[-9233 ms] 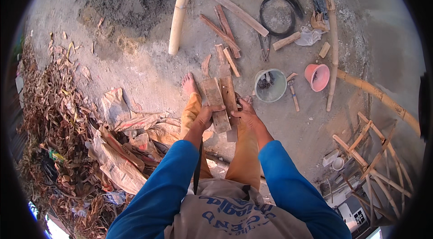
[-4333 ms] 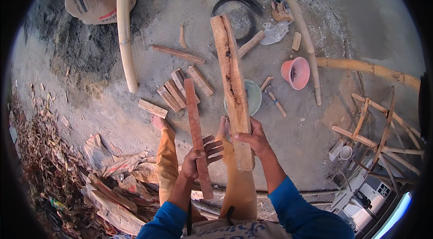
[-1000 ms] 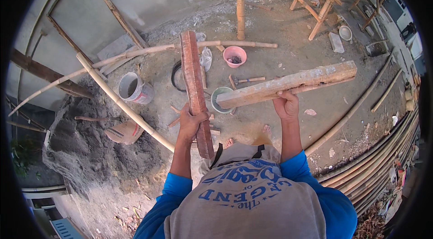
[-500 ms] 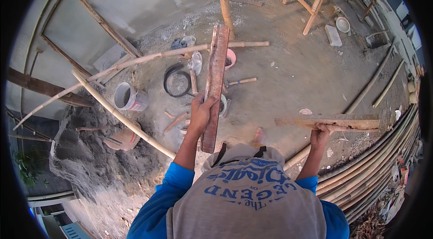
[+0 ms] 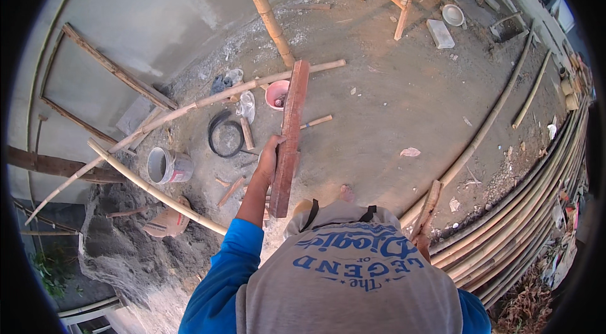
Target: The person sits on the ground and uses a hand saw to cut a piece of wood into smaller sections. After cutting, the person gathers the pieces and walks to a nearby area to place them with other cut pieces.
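One reddish timber point(image 5: 293, 126) spans the centre of view, far end toward 12 o'clock, with the left hand point(image 5: 268, 158) closed about its middle. At 4 o'clock the right hand point(image 5: 421, 246) appears closed on a second timber point(image 5: 427, 208); the shirt point(image 5: 353, 264) hides part of this grip, so finger placement cannot be told. Likely hazards: held by one hand alone, the reddish timber may roll in the fingers and drop toward the bare foot point(image 5: 346, 193), between 4 and 5 o'clock; a careless swing may knock the second timber against the bamboo bundle point(image 5: 521, 208), between 3 and 4 o'clock.
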The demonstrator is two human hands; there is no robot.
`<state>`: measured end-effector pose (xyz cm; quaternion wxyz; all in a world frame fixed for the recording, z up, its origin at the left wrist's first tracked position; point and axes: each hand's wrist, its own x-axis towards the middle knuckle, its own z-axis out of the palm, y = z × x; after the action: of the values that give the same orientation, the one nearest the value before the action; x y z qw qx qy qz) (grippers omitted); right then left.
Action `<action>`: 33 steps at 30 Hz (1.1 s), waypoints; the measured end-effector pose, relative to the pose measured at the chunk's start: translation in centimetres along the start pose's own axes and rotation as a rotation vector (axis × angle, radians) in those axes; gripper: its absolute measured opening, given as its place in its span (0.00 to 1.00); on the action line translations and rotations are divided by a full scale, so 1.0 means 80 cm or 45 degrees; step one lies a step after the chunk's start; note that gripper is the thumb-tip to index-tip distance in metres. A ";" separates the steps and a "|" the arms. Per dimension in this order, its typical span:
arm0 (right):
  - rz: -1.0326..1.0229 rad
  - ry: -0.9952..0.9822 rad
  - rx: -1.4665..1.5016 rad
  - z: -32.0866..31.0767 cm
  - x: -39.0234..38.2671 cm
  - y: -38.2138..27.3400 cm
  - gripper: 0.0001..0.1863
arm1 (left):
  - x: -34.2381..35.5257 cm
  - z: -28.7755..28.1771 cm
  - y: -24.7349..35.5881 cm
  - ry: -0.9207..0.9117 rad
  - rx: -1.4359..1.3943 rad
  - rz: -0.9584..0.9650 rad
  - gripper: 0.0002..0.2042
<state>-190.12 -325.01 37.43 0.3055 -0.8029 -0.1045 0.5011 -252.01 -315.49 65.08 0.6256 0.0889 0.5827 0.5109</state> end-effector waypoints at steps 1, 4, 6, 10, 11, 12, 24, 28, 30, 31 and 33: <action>0.051 -0.023 -0.051 0.004 -0.003 0.009 0.09 | 0.021 -0.010 -0.013 0.050 0.184 0.013 0.29; 0.134 -0.144 -0.182 0.036 -0.023 0.028 0.10 | 0.091 -0.036 -0.063 0.206 0.848 0.046 0.44; 0.134 -0.210 -0.233 0.055 -0.037 0.023 0.10 | 0.122 -0.081 -0.120 0.286 1.264 -0.116 0.50; 0.135 -0.201 -0.229 0.061 -0.050 -0.001 0.12 | 0.140 -0.118 -0.209 0.248 1.797 -0.645 0.40; 0.140 -0.176 -0.222 0.056 -0.047 -0.007 0.12 | 0.136 -0.137 -0.231 0.209 1.813 -0.744 0.39; 0.145 -0.170 -0.236 0.057 -0.047 -0.017 0.12 | 0.125 -0.146 -0.242 0.134 1.846 -0.804 0.37; 0.277 -0.009 -0.291 0.045 0.025 -0.202 0.16 | 0.354 0.061 -0.137 0.003 1.759 -0.762 0.39; 0.350 0.030 -0.256 0.040 0.049 -0.320 0.18 | 0.518 0.194 -0.069 0.023 1.748 -0.324 0.37; 0.329 0.062 -0.276 0.027 0.069 -0.359 0.19 | 0.570 0.274 -0.029 0.045 1.469 -0.147 0.36; 0.200 0.105 -0.354 0.021 0.089 -0.363 0.19 | 0.591 0.319 -0.002 -0.005 1.430 -0.120 0.37; -0.064 0.191 -0.534 0.010 0.145 -0.371 0.20 | 0.609 0.403 0.048 -0.007 1.437 -0.025 0.37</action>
<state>-181.22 -295.75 46.26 0.1511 -0.8810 -0.2033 0.3995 -237.40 -261.92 46.51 0.4874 0.4055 0.7649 0.1139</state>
